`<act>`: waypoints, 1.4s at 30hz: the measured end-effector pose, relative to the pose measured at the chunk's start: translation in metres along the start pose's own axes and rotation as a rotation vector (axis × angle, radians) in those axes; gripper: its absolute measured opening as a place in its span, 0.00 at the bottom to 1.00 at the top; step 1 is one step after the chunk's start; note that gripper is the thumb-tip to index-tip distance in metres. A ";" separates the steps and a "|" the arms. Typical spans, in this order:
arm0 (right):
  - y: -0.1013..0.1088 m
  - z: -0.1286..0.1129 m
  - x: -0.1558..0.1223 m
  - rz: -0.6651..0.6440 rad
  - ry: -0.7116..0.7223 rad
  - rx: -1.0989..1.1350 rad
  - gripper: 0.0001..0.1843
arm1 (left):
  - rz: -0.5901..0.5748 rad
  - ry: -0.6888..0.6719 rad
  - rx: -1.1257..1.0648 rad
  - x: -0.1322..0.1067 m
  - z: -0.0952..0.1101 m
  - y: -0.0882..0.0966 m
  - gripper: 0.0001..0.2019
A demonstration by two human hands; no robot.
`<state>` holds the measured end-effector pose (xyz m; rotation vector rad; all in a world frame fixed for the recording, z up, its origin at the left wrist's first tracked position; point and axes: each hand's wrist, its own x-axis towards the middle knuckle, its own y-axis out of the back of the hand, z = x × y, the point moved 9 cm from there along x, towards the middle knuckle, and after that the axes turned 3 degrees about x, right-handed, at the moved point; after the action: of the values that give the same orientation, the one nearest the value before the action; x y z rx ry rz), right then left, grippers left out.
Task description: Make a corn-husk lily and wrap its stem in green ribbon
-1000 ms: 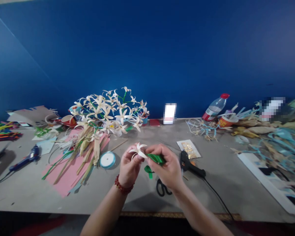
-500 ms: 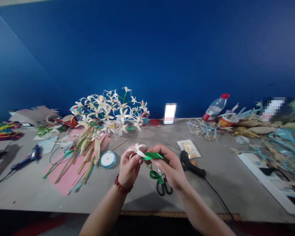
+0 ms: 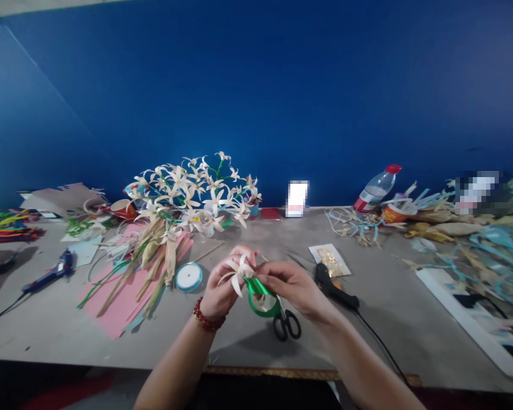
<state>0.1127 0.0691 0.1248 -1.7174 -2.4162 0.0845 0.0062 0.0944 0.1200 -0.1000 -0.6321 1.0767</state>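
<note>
A white flower (image 3: 238, 273) was held over the middle of the table, its petals now tipped more toward the left side, and the green ribbon (image 3: 253, 286) at its base, drawn out sideways half a second earlier, had been turned downward, with a wider loop left hanging below. From this it could be judged that the ribbon was being worked around the base of the flower, with a length of it left loose. By the left hand (image 3: 217, 296), with a beaded bracelet (image 3: 207, 319) at its wrist, the flower was gripped at its base, the fingers curled in close. By the right hand (image 3: 297, 287) the ribbon was pinched near the flower, thumb and forefinger brought together; how the other fingers were set could not be made out clearly. Black-handled scissors (image 3: 287, 326) were seen just beside the loop, on the grey table (image 3: 60, 324). To the left, a spool (image 3: 188, 277), pink paper (image 3: 111, 310) and a blue glue gun (image 3: 47, 276) were laid out, with a bunch of white flowers (image 3: 177, 179) placed behind. To the right, a black glue gun (image 3: 337, 293), a small packet (image 3: 330, 259), a tilted bottle (image 3: 374, 191) and a power strip (image 3: 447, 304) were spread. The whole was backed by a blue wall (image 3: 282, 85).
</note>
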 end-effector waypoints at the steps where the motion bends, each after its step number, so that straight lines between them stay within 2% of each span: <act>1: 0.002 -0.001 0.000 0.007 0.006 -0.030 0.16 | -0.011 -0.004 0.012 0.000 0.001 0.000 0.09; 5: 0.003 0.007 0.002 -0.038 -0.070 0.072 0.11 | -0.060 -0.010 0.060 -0.001 0.002 -0.002 0.10; 8: -0.010 0.018 0.000 -0.175 -0.170 0.163 0.16 | -0.132 -0.027 0.071 -0.001 0.003 -0.008 0.10; 10: -0.018 0.020 -0.003 -0.229 -0.174 0.170 0.19 | -0.171 -0.022 0.073 -0.001 0.004 -0.011 0.10; 18: -0.022 0.025 -0.011 -0.185 -0.161 0.246 0.17 | -0.221 0.002 0.092 0.000 0.002 -0.014 0.12; 22: -0.019 0.026 -0.011 -0.114 -0.155 0.262 0.20 | -0.174 0.012 0.064 -0.001 0.000 -0.014 0.13; 28: -0.006 0.005 -0.011 0.064 0.034 0.010 0.21 | -0.140 -0.041 0.131 -0.005 0.001 -0.010 0.10; 33: -0.006 -0.031 -0.019 0.189 0.334 -0.428 0.17 | -0.052 -0.003 0.218 -0.010 -0.001 -0.003 0.10; 36: -0.010 -0.043 -0.026 0.250 0.473 -0.625 0.13 | 0.024 0.000 0.319 -0.012 0.001 0.001 0.10; 39: -0.014 -0.044 -0.028 0.239 0.513 -0.671 0.11 | 0.070 -0.042 0.412 -0.013 0.007 0.002 0.08; 42: -0.013 -0.040 -0.025 0.204 0.465 -0.585 0.09 | 0.090 -0.107 0.440 -0.012 0.013 0.002 0.09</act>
<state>0.1154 0.0384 0.1635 -1.9134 -2.0194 -0.9687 -0.0062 0.0821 0.1242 0.3144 -0.4767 1.2921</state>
